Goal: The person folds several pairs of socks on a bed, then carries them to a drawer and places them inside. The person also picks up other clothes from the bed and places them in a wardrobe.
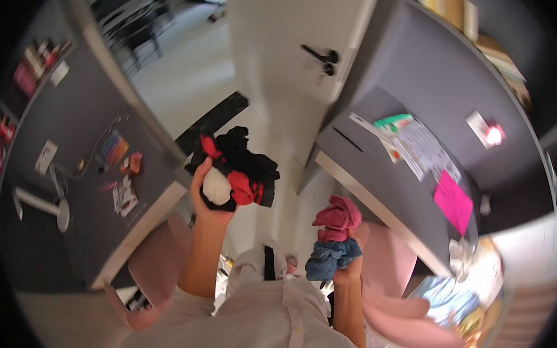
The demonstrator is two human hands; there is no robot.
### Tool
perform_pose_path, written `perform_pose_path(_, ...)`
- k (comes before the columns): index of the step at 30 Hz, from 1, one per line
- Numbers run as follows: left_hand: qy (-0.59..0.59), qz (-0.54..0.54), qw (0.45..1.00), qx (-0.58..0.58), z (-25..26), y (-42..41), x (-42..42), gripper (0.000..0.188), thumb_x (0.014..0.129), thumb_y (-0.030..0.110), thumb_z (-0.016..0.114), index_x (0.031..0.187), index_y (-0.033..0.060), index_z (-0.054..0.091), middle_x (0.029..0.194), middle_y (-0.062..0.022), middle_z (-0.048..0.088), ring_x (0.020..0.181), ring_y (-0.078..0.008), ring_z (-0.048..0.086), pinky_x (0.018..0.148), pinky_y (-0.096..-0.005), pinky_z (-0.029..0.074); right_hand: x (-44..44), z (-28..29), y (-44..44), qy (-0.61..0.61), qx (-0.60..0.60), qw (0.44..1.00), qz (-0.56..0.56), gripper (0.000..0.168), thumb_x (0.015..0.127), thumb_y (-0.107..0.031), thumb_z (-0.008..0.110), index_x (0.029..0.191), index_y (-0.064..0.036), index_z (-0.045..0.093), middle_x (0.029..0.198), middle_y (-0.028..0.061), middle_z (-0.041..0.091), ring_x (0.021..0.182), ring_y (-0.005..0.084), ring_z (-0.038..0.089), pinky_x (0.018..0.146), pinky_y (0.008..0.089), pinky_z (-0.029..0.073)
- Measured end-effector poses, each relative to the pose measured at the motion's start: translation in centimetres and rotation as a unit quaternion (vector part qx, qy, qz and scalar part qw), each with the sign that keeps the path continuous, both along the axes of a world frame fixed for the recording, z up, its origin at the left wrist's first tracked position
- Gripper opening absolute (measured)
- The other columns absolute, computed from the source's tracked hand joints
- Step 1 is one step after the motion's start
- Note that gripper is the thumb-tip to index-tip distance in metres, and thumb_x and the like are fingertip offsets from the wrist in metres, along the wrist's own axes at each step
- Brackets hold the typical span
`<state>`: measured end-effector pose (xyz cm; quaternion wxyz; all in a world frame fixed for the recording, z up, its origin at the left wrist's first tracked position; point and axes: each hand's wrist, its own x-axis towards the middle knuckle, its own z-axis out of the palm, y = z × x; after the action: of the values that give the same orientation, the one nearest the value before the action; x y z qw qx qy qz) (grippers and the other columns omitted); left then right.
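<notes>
My left hand (209, 210) holds a bundle of small cloth items that look like socks. Among them are a cream balled piece (216, 188), a red piece (241, 188) and a black pile (248, 160). In my right hand (350, 269) are two crumpled cloths, a pink one (338, 217) above a blue one (330, 259). Both bundles are raised in front of my body over the floor, apart from each other. The fingers under each bundle are mostly hidden.
Grey desks stand on both sides, the left desk (84, 219) with a white lamp (44, 206), the right desk (379, 161) with papers and a pink sheet (454, 200). Pink chairs (393, 255) flank me. Ahead is a white door (286, 40) with a black handle (320, 55), beside a doorway.
</notes>
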<state>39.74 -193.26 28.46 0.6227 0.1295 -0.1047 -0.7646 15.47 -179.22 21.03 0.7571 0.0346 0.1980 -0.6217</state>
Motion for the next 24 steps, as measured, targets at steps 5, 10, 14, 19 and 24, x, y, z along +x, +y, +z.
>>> perform_pose_path(5,-0.003,0.043,0.999,0.000,-4.3,-8.6,4.9,0.037,0.086,0.029,0.054,0.117,0.0090,0.056,0.113,-0.0078,0.061,0.102,-0.0240,0.058,0.090,-0.0388,0.045,-0.3,-0.3,-9.2,0.052,0.036,0.997,-0.032,0.042,0.087,-0.036,0.051,0.116,-0.005,0.052,0.100,0.0162,0.063,0.087,0.0302,0.062,0.072,0.0421,0.053)
perform_pose_path(10,-0.014,0.144,0.988,0.046,-2.5,-17.6,8.3,0.031,0.084,0.028,0.056,0.109,0.0097,0.060,0.107,-0.0066,0.064,0.097,-0.0245,0.060,0.087,-0.0395,0.047,3.1,-1.5,-24.2,0.106,0.024,0.993,0.039,0.046,0.086,-0.039,0.052,0.120,-0.009,0.049,0.101,0.0140,0.062,0.088,0.0291,0.062,0.070,0.0418,0.052)
perform_pose_path(14,-0.007,0.174,0.983,0.059,-4.0,-25.0,13.3,0.032,0.083,0.028,0.057,0.108,0.0103,0.061,0.106,-0.0060,0.064,0.097,-0.0244,0.060,0.085,-0.0392,0.048,8.2,-0.4,-38.2,0.080,0.022,0.985,0.149,0.044,0.084,-0.036,0.055,0.118,-0.009,0.051,0.102,0.0117,0.061,0.088,0.0289,0.062,0.070,0.0423,0.052)
perform_pose_path(19,-0.007,0.233,0.970,0.075,-3.6,-32.5,19.0,0.024,0.083,0.020,0.057,0.105,0.0098,0.060,0.099,-0.0052,0.065,0.095,-0.0231,0.060,0.087,-0.0387,0.046,15.2,0.8,-53.8,0.080,0.003,0.969,0.235,0.042,0.084,-0.038,0.055,0.112,-0.007,0.053,0.096,0.0130,0.062,0.079,0.0278,0.061,0.067,0.0405,0.051)
perform_pose_path(24,0.015,0.269,0.959,0.085,-3.7,-41.4,23.1,0.036,0.083,0.019,0.057,0.117,0.0077,0.055,0.115,-0.0092,0.060,0.108,-0.0264,0.056,0.095,-0.0396,0.042,21.1,-0.3,-68.0,0.068,-0.024,0.971,0.228,0.042,0.086,-0.038,0.052,0.114,-0.007,0.053,0.094,0.0128,0.063,0.077,0.0284,0.063,0.068,0.0411,0.052)
